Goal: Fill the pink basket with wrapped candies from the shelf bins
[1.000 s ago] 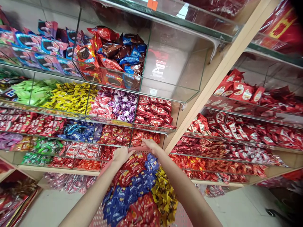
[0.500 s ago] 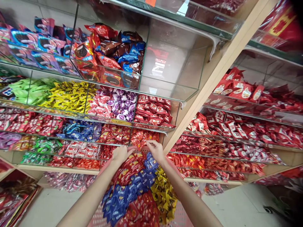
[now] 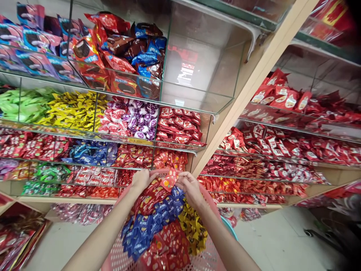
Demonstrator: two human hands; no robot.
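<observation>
A pink perforated basket [image 3: 210, 203] sits below me, partly filled with wrapped candy. My left hand [image 3: 141, 180] is closed around its far rim, thumb toward the inside. Pinched in the fingers of my right hand [image 3: 189, 183] are orange-red candy packets [image 3: 169, 180], just inside the far rim; how many I cannot tell. Inside the basket lie dark red packets [image 3: 149, 197], a band of blue packets [image 3: 153, 222], yellow packets [image 3: 194, 229] on the right, and more red packets [image 3: 169, 244] nearest me. Just beyond the rim is a shelf bin of orange-red packets [image 3: 172, 159].
Glass-fronted shelves hold sorted candy, including yellow packets [image 3: 73, 111], purple-and-white candies [image 3: 141, 120] and red packets [image 3: 179, 124]. A wooden post [image 3: 234, 124] divides the shelf units. A turquoise rim [image 3: 229, 226] shows behind the basket. Tiled floor [image 3: 270, 241] lies at right.
My right hand has lowered slightly, with orange-red packets now plainly showing over the basket. The left hand stays at the rim. The view has shifted a little, with shelves moving left and up.
</observation>
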